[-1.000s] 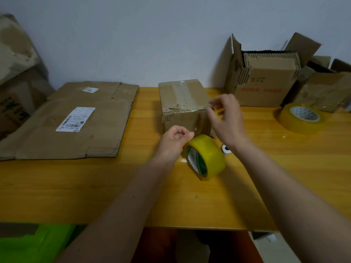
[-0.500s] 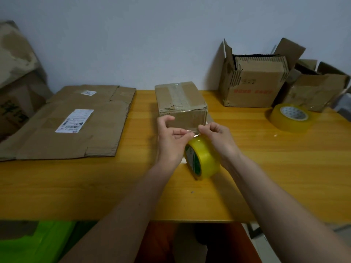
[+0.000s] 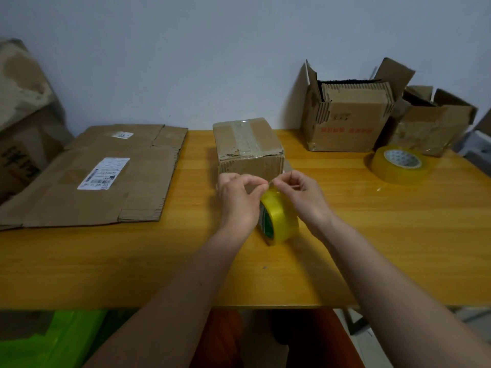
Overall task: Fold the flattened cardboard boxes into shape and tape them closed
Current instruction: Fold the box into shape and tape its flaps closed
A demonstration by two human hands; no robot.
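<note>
tabletop: yellow wood, carries everything below.
flattened cardboard: lies flat at left; white barcode label on top, print too small to read.
open box: at rear right, red characters on front, blurred.
taped box: closed, clear tape along top seam, centre rear.
spare tape roll: lies flat, right.
tape roll: on edge between both wrists, green inner core.
left hand: fingers curled, pinching the tape end.
right hand: fingers curled, pinching the same tape end, fingertips meeting the left's.

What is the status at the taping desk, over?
Left hand and right hand pinch clear tape strip above upright yellow tape roll. Small taped brown cardboard box just behind. Nothing blocking.
</note>
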